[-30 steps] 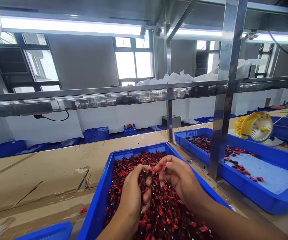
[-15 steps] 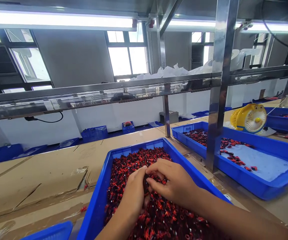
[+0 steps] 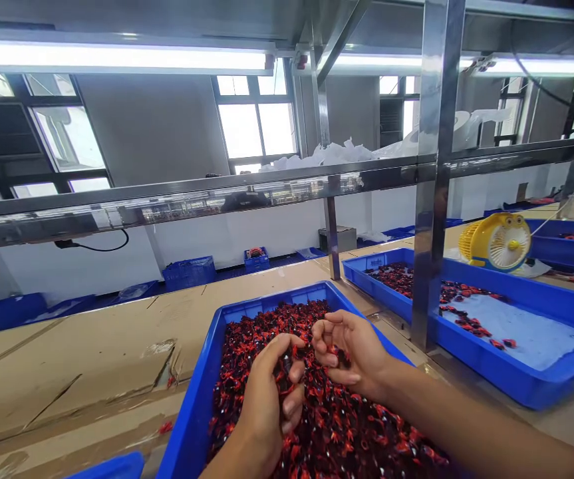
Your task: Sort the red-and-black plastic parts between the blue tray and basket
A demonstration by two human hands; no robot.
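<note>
Small red-and-black pieces (image 3: 336, 429) heaped in blue tray (image 3: 195, 406), pointed every way, long axes jumbled; tray's own long axis directed away from wearer. Some pieces cupped in left hand (image 3: 269, 389), below thumb. Right hand (image 3: 351, 349) loosely curled; whether anything is gripped cannot be told. Fingertips, brought together half second earlier, now parted.

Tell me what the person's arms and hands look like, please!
The left hand and right hand are bare, with no gloves or rings that I can see. No sleeve, watch or bracelet shows on the left forearm or right forearm.
</note>
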